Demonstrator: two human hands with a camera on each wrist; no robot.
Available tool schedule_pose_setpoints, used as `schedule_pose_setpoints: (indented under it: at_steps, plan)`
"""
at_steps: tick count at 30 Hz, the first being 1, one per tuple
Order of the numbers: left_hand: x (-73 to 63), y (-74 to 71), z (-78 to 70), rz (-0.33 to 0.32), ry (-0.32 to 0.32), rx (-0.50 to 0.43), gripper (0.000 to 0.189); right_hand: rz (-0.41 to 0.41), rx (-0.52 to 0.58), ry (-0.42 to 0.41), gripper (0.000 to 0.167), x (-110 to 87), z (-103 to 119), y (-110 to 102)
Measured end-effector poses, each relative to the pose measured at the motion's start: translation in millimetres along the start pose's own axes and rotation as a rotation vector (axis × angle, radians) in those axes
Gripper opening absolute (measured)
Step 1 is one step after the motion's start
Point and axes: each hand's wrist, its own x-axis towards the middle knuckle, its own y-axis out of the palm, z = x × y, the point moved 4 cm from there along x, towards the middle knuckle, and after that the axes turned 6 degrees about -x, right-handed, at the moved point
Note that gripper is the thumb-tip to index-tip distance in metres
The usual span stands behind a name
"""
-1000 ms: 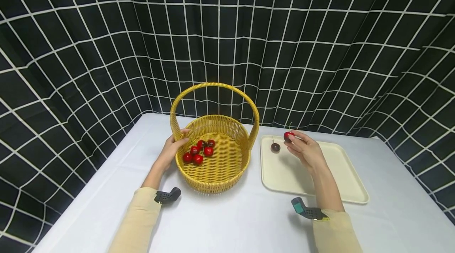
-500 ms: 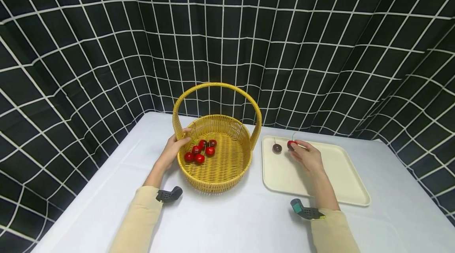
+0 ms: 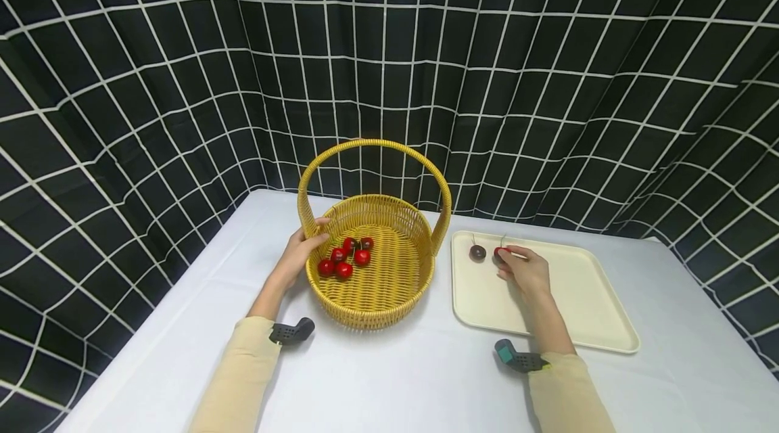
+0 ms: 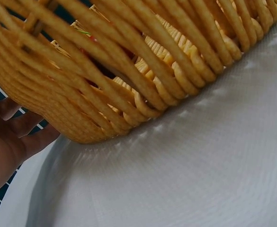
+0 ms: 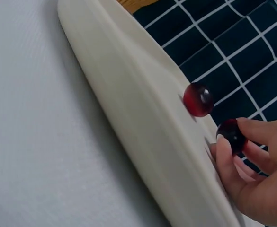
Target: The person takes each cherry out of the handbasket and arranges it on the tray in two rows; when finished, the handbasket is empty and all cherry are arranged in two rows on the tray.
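My left hand [image 3: 298, 252] grips the left side of a yellow woven basket [image 3: 372, 319], by the foot of its tall arched handle. In the left wrist view its fingers lie against the outside of the weave, partly hidden. Several red cherries [image 3: 344, 270] lie together in the left part of the basket. Over a cream tray [image 3: 584, 291], my right hand [image 3: 528, 273] pinches a dark red cherry [image 5: 231, 136] between thumb and fingers, stem up, at or just above the tray surface. Beside it, to the left, another dark cherry [image 3: 477, 253] sits on the tray with its stem upright.
A white cloth [image 3: 414, 379] covers the table under basket and tray. Behind and at both sides hangs a black curtain [image 3: 389, 67] with a white grid. The basket handle [image 3: 374, 143] arches high above the basket. A narrow gap separates basket and tray.
My right hand has come down with its cherry toward the tray, close to the other cherry. The left hand stays on the basket. The head view has shifted slightly.
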Motion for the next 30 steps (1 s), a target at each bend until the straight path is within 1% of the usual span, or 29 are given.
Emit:
schedule_pose_setpoints:
  at_steps: [3, 8, 11, 15, 20, 24, 30]
  plan:
    - [0.1, 0.4, 0.2, 0.004, 0.006, -0.004, 0.045, -0.023, -0.028, 0.0, 0.045, 0.8, 0, -2]
    - [0.2, 1.4, 0.6, 0.009, 0.008, -0.006, 0.045, -0.059, -0.113, -0.005, 0.042, 3.7, 2, -6]
    - [0.8, 1.3, 1.2, 0.008, 0.003, -0.006, 0.045, -0.044, -0.151, -0.002, 0.041, 6.9, 3, -6]
    - [1.0, 1.1, 1.8, 0.011, 0.0, -0.002, 0.045, -0.006, -0.168, 0.011, 0.042, 9.9, 2, -7]
    - [0.6, 1.2, 1.2, 0.011, 0.002, 0.005, 0.044, 0.008, -0.198, 0.016, 0.043, 11.2, 3, -10]
    - [0.2, 1.4, 0.3, 0.01, 0.004, 0.003, 0.044, 0.023, -0.242, 0.011, 0.044, 11.6, 4, -13]
    - [-0.7, 1.4, -1.2, 0.005, 0.0, 0.003, 0.045, 0.041, -0.25, 0.013, 0.047, 11.4, 7, -15]
